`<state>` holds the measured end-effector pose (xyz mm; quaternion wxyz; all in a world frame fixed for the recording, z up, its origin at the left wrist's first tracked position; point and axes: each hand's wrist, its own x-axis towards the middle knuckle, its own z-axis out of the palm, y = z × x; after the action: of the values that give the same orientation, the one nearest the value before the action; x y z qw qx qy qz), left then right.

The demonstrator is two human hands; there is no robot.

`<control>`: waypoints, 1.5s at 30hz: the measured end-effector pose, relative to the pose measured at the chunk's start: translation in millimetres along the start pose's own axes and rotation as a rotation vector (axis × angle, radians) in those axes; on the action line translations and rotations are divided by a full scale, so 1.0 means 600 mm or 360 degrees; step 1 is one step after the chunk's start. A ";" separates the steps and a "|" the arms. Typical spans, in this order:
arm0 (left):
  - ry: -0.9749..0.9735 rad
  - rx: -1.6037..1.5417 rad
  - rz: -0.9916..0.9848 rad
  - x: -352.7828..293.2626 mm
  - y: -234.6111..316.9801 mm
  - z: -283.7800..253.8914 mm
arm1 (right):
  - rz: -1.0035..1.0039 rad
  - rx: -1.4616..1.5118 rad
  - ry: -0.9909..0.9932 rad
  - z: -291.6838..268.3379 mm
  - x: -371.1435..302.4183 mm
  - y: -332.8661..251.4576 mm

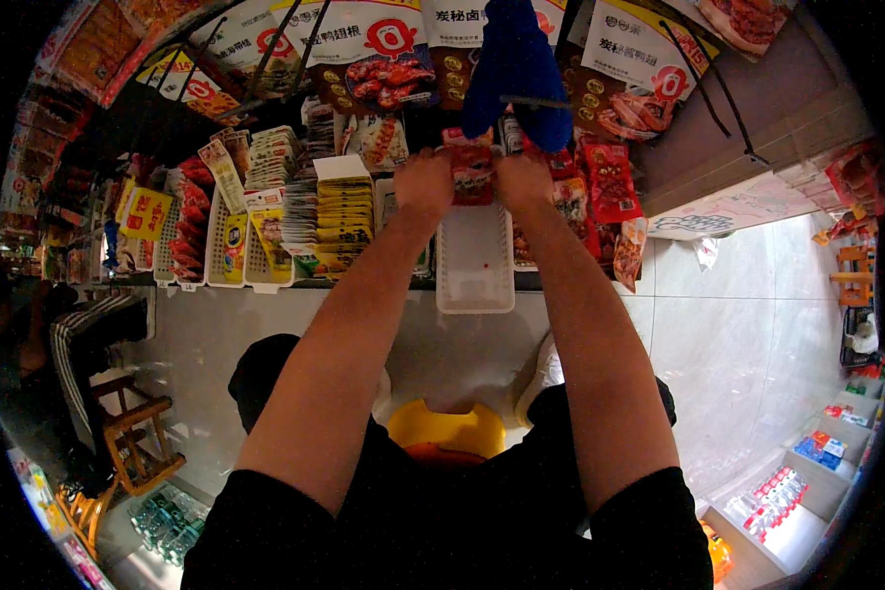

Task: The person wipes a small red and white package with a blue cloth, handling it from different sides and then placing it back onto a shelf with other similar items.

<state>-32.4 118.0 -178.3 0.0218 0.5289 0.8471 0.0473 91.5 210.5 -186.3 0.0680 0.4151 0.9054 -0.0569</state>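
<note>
1. Red packets (473, 180), centre: upright in a small group at the far end of a long white basket (475, 297), between the two hands.
2. White basket: lengthwise toward the person, near end projecting past the shelf edge; its pale bottom shows, with a small red speck.
3. Left hand (425, 183): at the left side of the red packets, back of the hand uppermost. The fingers are curled downward, their tips hidden; whether they grip a packet or the basket cannot be told.
4. Right hand (524, 183): at the right side of the same packets, likewise curled; its fingertips are also hidden, and its grip cannot be told.
5. Left of the basket: a dense row of yellow packets (345, 211) and, farther left, white trays (224, 270) of assorted packets.
6. Right of the basket: more red pouches (611, 182), some leaning over the shelf front.
7. Above: a blue cloth-like object (516, 74) hangs before large food packs (374, 79).
8. Below: a yellow stool (448, 430) between the person's legs, on pale floor tiles (718, 334).
9. Lower left: a wooden stool (133, 433), near another person's striped clothing (66, 359).
</note>
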 end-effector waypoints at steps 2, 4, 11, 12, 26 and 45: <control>0.0024 -0.0035 -0.0001 0.000 -0.002 0.005 | 0.0002 0.0016 -0.0006 -0.005 -0.004 -0.001; 0.0064 -0.0036 0.0019 -0.002 -0.006 0.007 | -0.0016 0.0026 0.0015 -0.024 -0.015 -0.008; 0.0169 -0.0072 0.0014 -0.005 0.003 -0.002 | 0.0025 0.0101 0.0075 -0.038 -0.026 -0.002; 0.0167 -0.0074 0.0015 -0.005 0.005 -0.006 | 0.0094 0.0072 0.0107 -0.036 -0.024 0.002; 0.0058 0.0067 0.0227 -0.059 0.026 0.015 | -0.0183 -0.0116 0.0558 0.027 -0.119 0.038; -0.0624 -0.0385 -0.0093 -0.102 0.042 0.180 | 0.0092 0.0201 -0.0448 0.053 -0.080 -0.060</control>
<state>26.5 80.5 -283.9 0.2505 0.4968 0.8298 0.0441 97.7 146.3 -207.8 0.1695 0.4325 0.8692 -0.1694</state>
